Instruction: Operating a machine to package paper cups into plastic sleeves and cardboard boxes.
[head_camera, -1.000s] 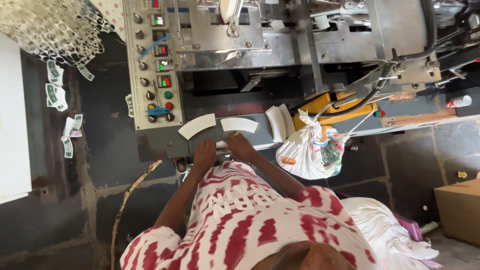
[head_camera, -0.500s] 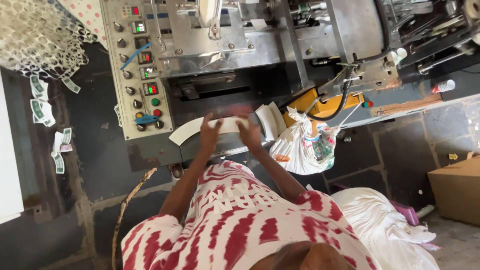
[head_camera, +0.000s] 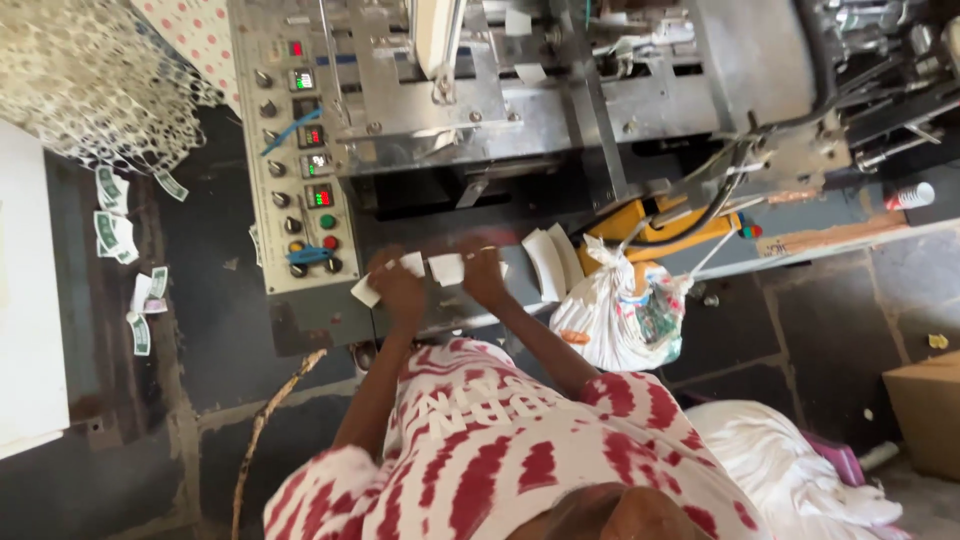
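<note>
White curved paper blanks (head_camera: 410, 275) lie under a person's two hands on the ledge (head_camera: 470, 310) of a grey metal machine (head_camera: 560, 110), seen from a head-worn camera looking down. The left hand (head_camera: 398, 290) presses flat on one blank, whose long axis runs left to right, its left end poking out near the control panel (head_camera: 295, 170) with its knobs and red and green buttons. The right hand (head_camera: 484, 272) rests on a second blank (head_camera: 447, 268) just beside it; both grips are spread wide, fingers on the paper rather than closed round it. More blanks (head_camera: 552, 262) stand stacked on edge to the right, touching a knotted white plastic bag (head_camera: 625, 315). Paper scraps (head_camera: 120, 225) dot the dark floor (head_camera: 215, 330) at left.
</note>
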